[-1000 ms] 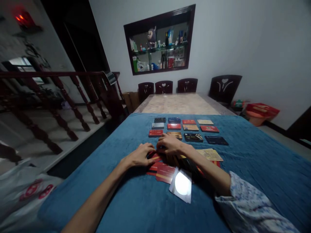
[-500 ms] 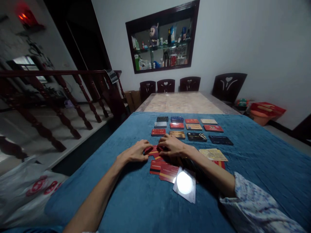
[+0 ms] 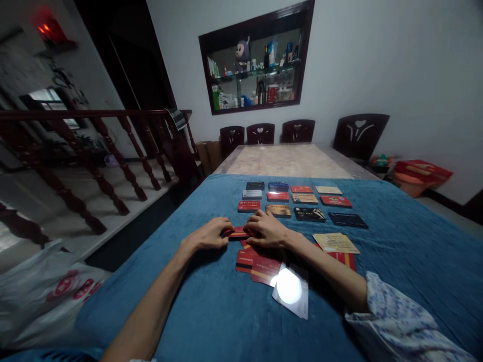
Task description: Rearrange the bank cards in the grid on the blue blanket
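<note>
Pale wall (image 3: 377, 60), dark-framed shelf niche (image 3: 256, 107) and dark heart-cutout chairs (image 3: 260, 136) well beyond the right hand (image 3: 267, 230); wooden railing (image 3: 94, 114) left of the left hand (image 3: 211, 234), red light (image 3: 46, 29) glowing high past it.

Twelve card stacks (image 3: 309, 214), two hands (image 3: 268, 229)
</note>
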A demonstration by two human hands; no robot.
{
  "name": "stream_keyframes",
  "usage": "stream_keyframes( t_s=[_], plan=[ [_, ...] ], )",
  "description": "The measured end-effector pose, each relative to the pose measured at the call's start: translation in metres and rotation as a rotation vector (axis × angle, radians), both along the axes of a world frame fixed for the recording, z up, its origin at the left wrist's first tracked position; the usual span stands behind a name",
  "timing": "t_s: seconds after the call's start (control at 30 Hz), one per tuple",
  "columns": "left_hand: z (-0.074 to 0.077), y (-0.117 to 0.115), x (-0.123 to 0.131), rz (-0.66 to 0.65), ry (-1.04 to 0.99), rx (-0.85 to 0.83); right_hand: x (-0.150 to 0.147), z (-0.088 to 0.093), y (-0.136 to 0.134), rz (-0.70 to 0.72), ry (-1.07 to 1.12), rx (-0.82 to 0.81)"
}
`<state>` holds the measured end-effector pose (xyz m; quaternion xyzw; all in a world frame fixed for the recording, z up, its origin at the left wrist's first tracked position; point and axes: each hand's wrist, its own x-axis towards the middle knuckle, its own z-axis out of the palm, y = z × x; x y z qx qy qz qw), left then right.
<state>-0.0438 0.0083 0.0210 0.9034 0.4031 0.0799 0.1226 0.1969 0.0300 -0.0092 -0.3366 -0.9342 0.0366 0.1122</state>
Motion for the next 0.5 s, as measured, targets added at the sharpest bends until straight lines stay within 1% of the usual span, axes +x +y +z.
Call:
stream_keyframes(
  t_s=[0.1, 0.2, 0.33, 0.5],
  plan=[
    [0.0, 0.003, -0.005, 0.054, -0.107, -0.026, -0.003, 0.0, -0.001, -0.035, 0.026, 0.028],
    [-0.001, 0.007, -0.009, 0.111, -0.191, 0.016, -0.007, 0.001, -0.004, -0.103, 0.068, 0.079],
    [-0.006, 0.013, -0.011, 0.129, -0.267, 0.087, -0.011, 0.004, -0.007, -0.167, 0.108, 0.089],
    [-0.014, 0.018, -0.009, 0.147, -0.294, 0.058, -0.011, 0.002, -0.006, -0.22, 0.127, 0.078]
  ],
)
